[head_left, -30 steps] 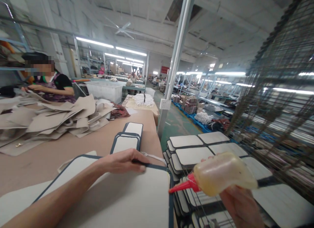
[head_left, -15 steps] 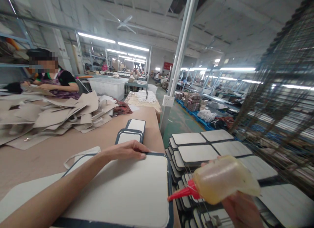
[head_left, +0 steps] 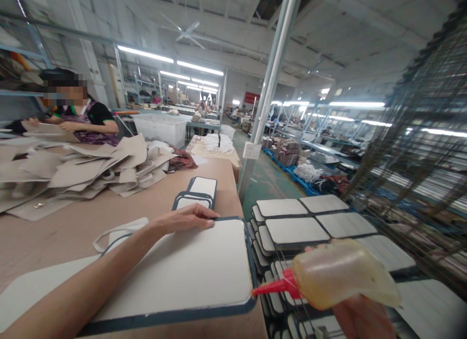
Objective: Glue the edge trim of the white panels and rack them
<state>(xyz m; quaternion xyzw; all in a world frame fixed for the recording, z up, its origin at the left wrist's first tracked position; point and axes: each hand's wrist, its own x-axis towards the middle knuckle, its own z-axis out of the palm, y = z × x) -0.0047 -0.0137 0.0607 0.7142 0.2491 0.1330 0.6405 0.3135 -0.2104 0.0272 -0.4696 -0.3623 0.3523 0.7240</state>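
A white panel (head_left: pixel 189 271) with a dark blue border and rounded corners lies before me at the table's edge. My left hand (head_left: pixel 191 218) grips its far edge, thumb on top and the other fingers partly hidden. In my right hand (head_left: pixel 365 317) is a translucent squeeze bottle (head_left: pixel 343 273) with yellowish contents, tilted on its side. Its red nozzle (head_left: pixel 275 285) points left, and the tip touches or nearly touches the border near the panel's right corner. The bottle hides part of that hand. Beyond my left hand lie smaller blue-edged white panels (head_left: pixel 202 185).
Beige cut pieces (head_left: pixel 91 169) are heaped on the brown table (head_left: pixel 47 237), with a person (head_left: pixel 87 117) seated behind them. To my right stand stacks of blue-edged white panels (head_left: pixel 295 229). A metal post (head_left: pixel 272 71) with a socket box (head_left: pixel 251 150) rises past the table's corner.
The panel has turned slightly, its far edge moving up and left and its near edge showing more. The nozzle tip now sits closer to the near right corner; the bottle has shifted slightly right.
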